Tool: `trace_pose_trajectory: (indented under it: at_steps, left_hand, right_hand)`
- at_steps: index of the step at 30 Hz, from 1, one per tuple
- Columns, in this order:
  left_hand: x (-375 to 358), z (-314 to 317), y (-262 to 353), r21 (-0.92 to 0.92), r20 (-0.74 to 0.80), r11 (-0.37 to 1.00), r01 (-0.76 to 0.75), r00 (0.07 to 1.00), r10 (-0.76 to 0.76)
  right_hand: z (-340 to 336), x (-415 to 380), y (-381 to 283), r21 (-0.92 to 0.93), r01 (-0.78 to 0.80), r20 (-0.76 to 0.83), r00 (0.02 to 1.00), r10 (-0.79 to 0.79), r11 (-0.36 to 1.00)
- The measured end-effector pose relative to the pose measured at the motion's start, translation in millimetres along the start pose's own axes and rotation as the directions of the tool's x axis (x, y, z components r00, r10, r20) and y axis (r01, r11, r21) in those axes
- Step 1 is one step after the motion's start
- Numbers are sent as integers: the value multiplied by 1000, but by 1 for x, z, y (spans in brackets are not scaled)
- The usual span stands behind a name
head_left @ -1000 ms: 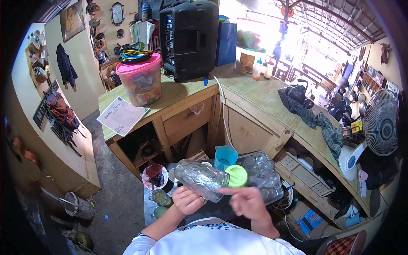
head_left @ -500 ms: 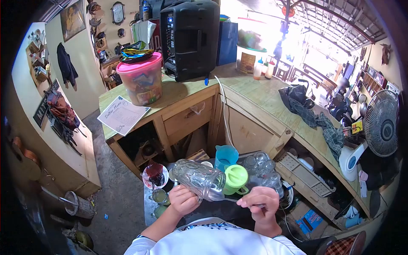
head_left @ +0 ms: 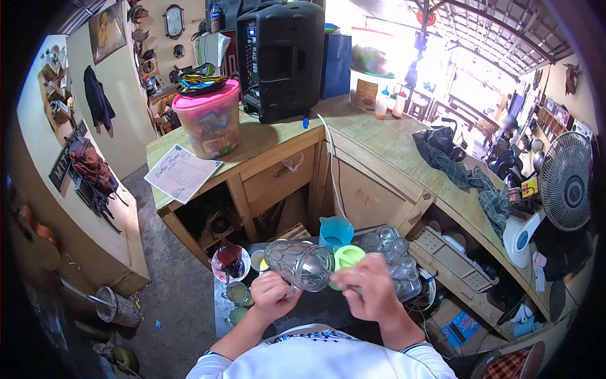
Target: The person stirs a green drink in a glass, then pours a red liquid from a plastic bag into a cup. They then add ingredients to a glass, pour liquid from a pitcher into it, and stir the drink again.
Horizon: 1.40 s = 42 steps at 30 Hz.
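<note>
My left hand (head_left: 273, 294) is closed round the handle of a large clear glass mug (head_left: 287, 258), which lies tilted almost on its side with its mouth toward my right hand. In my right hand (head_left: 372, 290), the fingers pinch a metal spoon (head_left: 317, 270) whose far end reaches into the mug's mouth. My right fingers partly hide the spoon and a light-green lidded pitcher (head_left: 347, 256) behind. Beyond the mug stands a blue plastic jug (head_left: 336, 231). A white cup (head_left: 257, 259) with something yellow inside stands left of the mug.
A bowl with dark red contents (head_left: 231, 262) and small glass mugs (head_left: 237, 292) stand at left on the low dark table. Several upturned glasses (head_left: 392, 247) sit at right. A wooden counter (head_left: 372, 132) bears a black speaker (head_left: 284, 63), a pink-lidded tub (head_left: 211, 120) and a fan (head_left: 571, 183).
My right hand has moved left and up, bringing the spoon into the mug's mouth. The mug has shifted slightly, while my left hand keeps its hold on the handle.
</note>
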<state>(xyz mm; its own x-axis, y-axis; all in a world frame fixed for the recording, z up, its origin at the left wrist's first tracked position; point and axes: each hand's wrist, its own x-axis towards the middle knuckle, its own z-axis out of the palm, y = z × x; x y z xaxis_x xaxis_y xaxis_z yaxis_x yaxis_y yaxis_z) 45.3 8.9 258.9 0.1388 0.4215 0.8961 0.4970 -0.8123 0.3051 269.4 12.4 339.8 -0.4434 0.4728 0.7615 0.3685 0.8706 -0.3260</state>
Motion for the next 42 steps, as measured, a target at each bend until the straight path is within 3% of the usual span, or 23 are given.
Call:
trace_pose_trajectory:
  at_steps: [4,6,8,10,12,14,15,17,18,20,22,23,24,26,27,29,30,32,33,36,37,40,42]
  left_hand:
    - [0,0,2,-67,4,996,57,998,-57]
    - [1,0,5,-75,18,995,63,998,-62]
    - [1,0,5,-103,20,989,108,994,-106]
    - [-2,-1,6,-138,46,977,164,986,-159]
    - [-4,-1,9,-174,79,958,230,973,-219]
    - [-4,-1,12,-210,93,935,286,958,-273]
    - [-4,-2,13,-211,95,935,284,958,-269]
    - [-4,-6,15,-236,175,841,486,873,-455]
    - [-7,-8,13,-235,172,843,483,875,-453]
    - [-14,-9,11,-427,317,615,663,747,-584]
    - [-11,-13,14,-462,382,529,712,698,-606]
    - [-10,-15,14,-488,446,442,752,650,-615]
    - [-12,-16,13,-488,447,443,752,651,-614]
    - [-16,-16,7,-540,556,242,807,557,-617]
    - [-15,-16,7,-540,555,245,805,560,-615]
    - [-14,-16,9,-629,598,82,773,548,-584]
    - [-14,-16,10,-628,599,78,774,545,-586]
    - [-13,-17,9,-662,655,-125,739,489,-577]
    - [-18,-19,5,-670,677,-161,724,508,-532]
    - [-29,-18,-4,-681,692,-151,717,561,-454]
    - [-28,-18,-3,-681,692,-154,716,560,-456]
    - [-21,-20,2,-670,709,-201,715,535,-460]
    - [-21,-20,0,-664,726,-242,707,534,-434]
  right_hand:
    - [-15,-5,-4,-86,41,-145,988,-53,995]
    - [2,3,0,-167,35,-52,998,-44,985]
    - [21,5,8,-34,-21,51,998,23,999]
    - [-6,11,-5,-63,3,52,999,0,998]
    - [-23,9,-11,-209,6,-41,999,-15,978]
    - [-16,19,-14,-222,15,-29,999,-22,975]
    - [-6,22,-13,-154,-21,54,998,29,988]
    - [3,20,-5,-73,-78,164,982,89,994]
    - [-4,21,-7,-73,-75,162,983,86,995]
    - [-29,27,-20,-134,-99,22,994,103,986]
    - [-32,30,-21,-160,-80,10,997,82,984]
    - [-24,30,-16,-127,-51,108,992,65,991]
    - [-17,29,-10,-93,-24,202,978,42,995]
    - [-16,30,-4,-37,-35,264,963,44,999]
    - [-25,32,-4,11,-44,211,977,41,999]
    - [-39,34,-6,110,-103,93,991,93,989]
    - [-38,34,-4,111,-107,96,991,96,988]
    - [-29,34,4,181,-28,196,981,-8,983]
    - [-23,34,5,200,-64,293,956,3,978]
    - [-26,34,8,266,-25,265,963,-48,964]
    - [-33,34,8,299,-25,174,984,-28,954]
    - [-37,33,5,333,-49,131,991,5,942]
    - [-26,35,3,278,-48,228,974,-17,959]
